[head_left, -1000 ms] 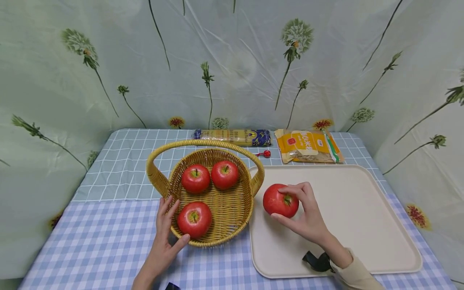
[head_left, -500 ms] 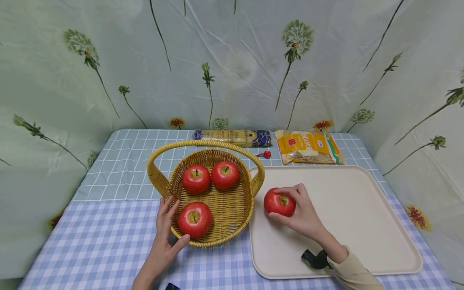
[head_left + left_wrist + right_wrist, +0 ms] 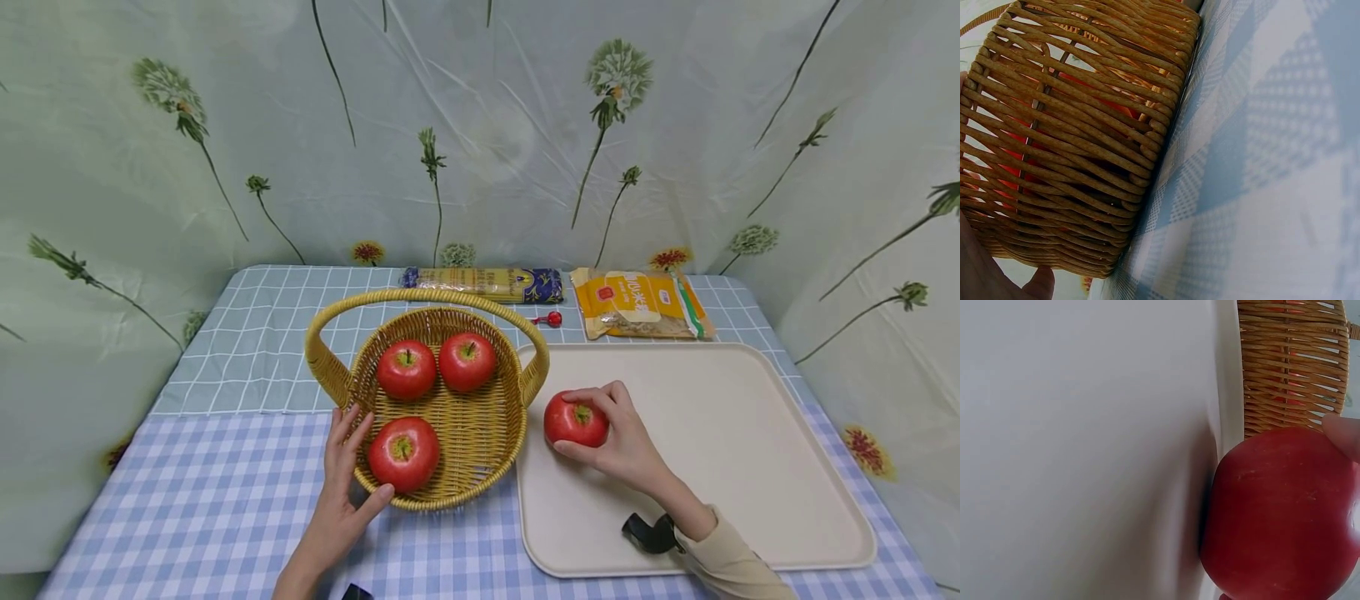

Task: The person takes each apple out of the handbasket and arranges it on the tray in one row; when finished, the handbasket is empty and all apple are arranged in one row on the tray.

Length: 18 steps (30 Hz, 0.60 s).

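A red apple (image 3: 574,419) is pinched between the thumb and fingers of my right hand (image 3: 626,442), at the left side of the beige tray (image 3: 720,467). In the right wrist view the apple (image 3: 1282,515) sits close against the tray surface, a dark shadow beside it. My left hand (image 3: 341,492) rests on the left and near rim of the woven basket (image 3: 480,433), fingers spread and fairly straight, thumb at the near rim. Inside that basket are three red apples: one at back left (image 3: 406,369), one at back right (image 3: 467,362), one in front (image 3: 404,454).
Behind the tray lies an orange-and-clear food packet (image 3: 642,304). A long noodle packet (image 3: 483,284) lies behind the basket, with a small red object (image 3: 552,319) in front of it. The basket's tall arched handle (image 3: 427,295) rises above its rim. Checked cloth (image 3: 210,492) covers the table.
My right hand has lowered the apple towards the tray, and both have settled slightly to the left. The left hand and basket have stayed in place.
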Each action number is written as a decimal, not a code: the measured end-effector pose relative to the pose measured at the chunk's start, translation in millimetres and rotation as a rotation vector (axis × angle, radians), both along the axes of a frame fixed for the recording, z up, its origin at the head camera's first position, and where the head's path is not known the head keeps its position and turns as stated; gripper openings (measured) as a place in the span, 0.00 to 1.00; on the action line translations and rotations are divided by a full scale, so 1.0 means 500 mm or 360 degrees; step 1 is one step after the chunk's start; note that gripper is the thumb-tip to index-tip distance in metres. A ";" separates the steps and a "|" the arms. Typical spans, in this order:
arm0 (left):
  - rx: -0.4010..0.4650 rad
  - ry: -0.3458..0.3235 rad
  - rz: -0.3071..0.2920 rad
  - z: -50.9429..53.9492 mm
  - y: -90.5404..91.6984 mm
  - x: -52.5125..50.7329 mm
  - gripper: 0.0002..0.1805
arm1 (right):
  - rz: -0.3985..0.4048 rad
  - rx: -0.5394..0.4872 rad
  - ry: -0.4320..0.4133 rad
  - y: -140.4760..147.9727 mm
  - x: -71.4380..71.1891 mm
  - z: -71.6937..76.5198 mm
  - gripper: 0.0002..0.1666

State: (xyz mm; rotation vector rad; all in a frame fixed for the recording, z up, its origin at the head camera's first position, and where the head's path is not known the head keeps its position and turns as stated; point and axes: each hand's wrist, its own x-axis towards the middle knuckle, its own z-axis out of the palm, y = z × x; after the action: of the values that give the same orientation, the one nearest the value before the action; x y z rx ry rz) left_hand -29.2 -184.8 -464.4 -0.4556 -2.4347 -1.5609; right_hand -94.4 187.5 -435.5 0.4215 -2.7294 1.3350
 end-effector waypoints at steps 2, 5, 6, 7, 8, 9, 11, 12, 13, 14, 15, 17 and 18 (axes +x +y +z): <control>-0.0002 0.0006 0.0001 0.000 0.000 -0.001 0.45 | 0.0003 0.0019 -0.0003 -0.001 -0.001 0.002 0.33; -0.0005 0.0005 0.0003 0.002 0.001 0.000 0.45 | 0.0016 0.0071 0.0013 -0.002 -0.002 0.003 0.33; -0.0002 0.0005 0.0000 0.001 0.000 -0.001 0.45 | 0.0019 0.0089 0.0019 -0.002 -0.003 0.003 0.33; -0.0001 0.0004 0.0000 0.002 0.001 0.000 0.45 | 0.0025 0.0111 0.0030 -0.002 -0.003 0.003 0.33; 0.0001 0.0004 -0.0001 0.002 0.001 0.000 0.45 | 0.0030 0.0131 0.0041 -0.002 -0.002 0.003 0.33; 0.0004 0.0004 0.0000 0.002 0.001 0.000 0.45 | 0.0033 0.0151 0.0048 -0.002 -0.002 0.003 0.33; 0.0008 0.0006 0.0002 0.002 0.002 -0.001 0.45 | 0.0040 0.0181 0.0059 -0.002 0.000 0.004 0.34; 0.0009 0.0005 0.0005 0.002 0.002 -0.001 0.45 | 0.0042 0.0194 0.0062 -0.002 0.001 0.004 0.34; 0.0008 0.0005 0.0011 0.002 0.002 -0.001 0.45 | 0.0047 0.0205 0.0066 -0.002 0.002 0.004 0.34; 0.0011 0.0011 0.0012 0.000 0.002 -0.001 0.45 | 0.0049 0.0213 0.0064 -0.002 0.004 0.005 0.35; 0.0015 0.0019 0.0015 -0.001 0.002 -0.001 0.45 | 0.0052 0.0216 0.0061 -0.002 0.006 0.005 0.35; 0.0024 0.0037 0.0022 -0.005 0.002 -0.001 0.46 | 0.0055 0.0222 0.0052 -0.002 0.009 0.006 0.35; 0.0029 0.0045 0.0025 -0.007 0.002 -0.001 0.46 | 0.0056 0.0223 0.0046 -0.002 0.011 0.006 0.35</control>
State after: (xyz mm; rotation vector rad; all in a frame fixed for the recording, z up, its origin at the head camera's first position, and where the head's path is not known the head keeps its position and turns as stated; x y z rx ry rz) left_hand -29.5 -183.8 -467.9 -0.4510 -2.3950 -1.5584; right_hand -89.0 186.4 -432.4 0.4974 -2.8139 1.1397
